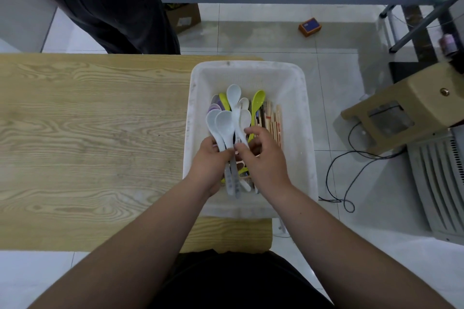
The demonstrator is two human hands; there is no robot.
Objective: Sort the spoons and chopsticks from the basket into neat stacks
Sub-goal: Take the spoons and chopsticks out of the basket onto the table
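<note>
Left hand (pixel 209 160) clamped round the handles of several white spoons (pixel 223 125), bowls fanned upward over the basket (pixel 305 108); right hand (pixel 263 155) loosely open, fingertips pinching at another white handle just beside that bundle. Best to nest bowls the same way before lifting out. Chopsticks (pixel 273 120) lying along the basket's right side, untouched.

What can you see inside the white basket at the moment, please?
Inside the white basket: white spoons bunched in the left hand, lime-green spoons, a purple spoon, and chopsticks along the right side. The right hand covers the utensils' near ends.
</note>
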